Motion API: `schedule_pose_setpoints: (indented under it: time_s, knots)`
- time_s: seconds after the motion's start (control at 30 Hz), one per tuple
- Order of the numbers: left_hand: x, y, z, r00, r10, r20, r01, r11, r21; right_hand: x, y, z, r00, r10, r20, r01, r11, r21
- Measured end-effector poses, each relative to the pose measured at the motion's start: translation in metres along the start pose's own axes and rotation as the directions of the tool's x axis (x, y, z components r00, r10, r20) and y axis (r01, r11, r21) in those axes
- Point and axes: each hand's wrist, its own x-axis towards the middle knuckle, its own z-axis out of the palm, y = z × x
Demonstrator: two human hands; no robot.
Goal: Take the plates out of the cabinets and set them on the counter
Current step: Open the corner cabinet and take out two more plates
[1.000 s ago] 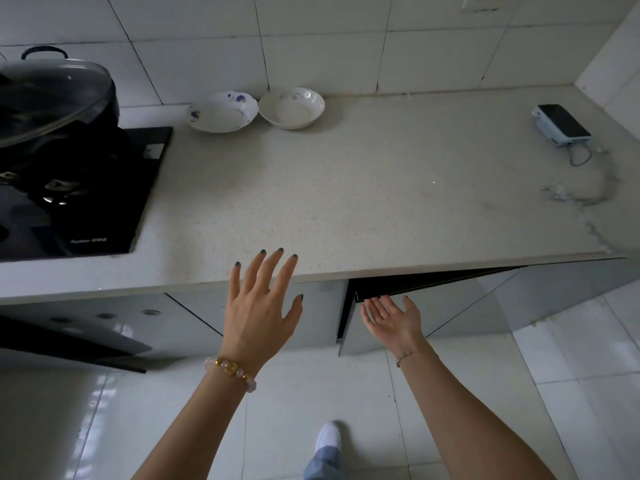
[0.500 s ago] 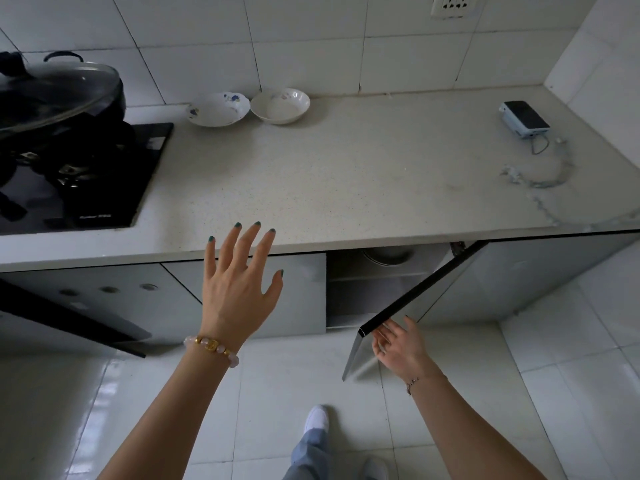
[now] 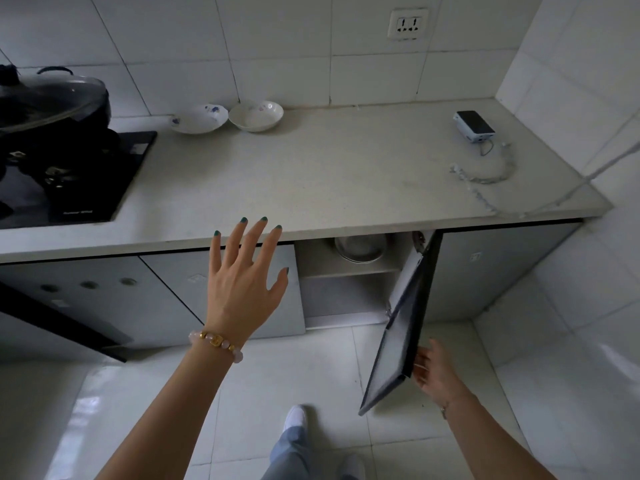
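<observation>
Cabinet door open, nothing lifted out yet

Counter (image 3: 346,174) holds two shallow plates (image 3: 199,119) at the back by the wall. The cabinet door (image 3: 398,341) stands wide, with the right hand (image 3: 434,372) laying straightish fingers on its free edge (a bit blurry). The left hand (image 3: 242,292) hovers with fingers spread, holding nothing. Best bet is probably to leave the door parked wide, crouch, and bring the round dish (image 3: 360,249) on the upper shelf out level with both hands. The hob (image 3: 86,188) has lettering, but it's too tiny to read.
</observation>
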Motion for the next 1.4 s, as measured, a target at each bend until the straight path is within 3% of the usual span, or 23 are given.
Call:
schedule_pose_setpoints:
  time_s: [0.2,0.33,0.43,0.5,0.57,0.73,0.87,0.97,1.17,1.4]
  knots:
    - [-0.001,0.039,0.008,0.998,0.065,0.008,-0.065,0.998,-0.017,0.006,-0.022,-0.078,0.962,-0.194,-0.193,0.14,0.955,-0.263]
    - [0.001,0.066,0.012,0.993,0.122,-0.007,-0.122,0.992,-0.038,0.004,-0.034,-0.117,0.864,-0.403,-0.302,0.177,0.804,-0.568]
    - [0.002,0.081,0.013,0.99,0.144,0.0,-0.144,0.989,-0.038,0.002,-0.036,-0.136,0.795,-0.505,-0.335,0.194,0.736,-0.649]
    - [0.004,0.088,0.013,0.988,0.154,0.009,-0.153,0.988,-0.031,0.002,-0.037,-0.14,0.79,-0.521,-0.323,0.181,0.702,-0.689]
    - [0.005,0.093,0.012,0.987,0.157,0.011,-0.157,0.987,-0.027,-0.002,-0.037,-0.136,0.787,-0.547,-0.286,0.192,0.657,-0.729]
    - [0.008,0.098,0.01,0.989,0.146,0.006,-0.146,0.989,-0.013,-0.014,-0.045,-0.116,0.69,-0.712,-0.132,0.2,0.363,-0.91]
    - [0.011,0.097,0.01,0.993,0.117,0.001,-0.117,0.993,-0.014,-0.019,-0.068,-0.089,0.583,-0.811,-0.038,0.398,0.327,-0.857]
    - [0.014,0.096,0.012,0.995,0.096,-0.014,-0.096,0.995,-0.003,-0.028,-0.087,-0.068,0.484,-0.872,0.075,0.458,0.18,-0.87]
    - [0.016,0.099,0.016,0.997,0.08,-0.008,-0.079,0.997,0.013,-0.048,-0.107,-0.033,0.216,-0.925,0.312,0.493,-0.172,-0.853]
    - [0.021,0.108,0.026,0.994,0.103,0.045,-0.104,0.995,0.001,-0.06,-0.116,-0.015,0.211,-0.896,0.391,0.557,-0.218,-0.801]
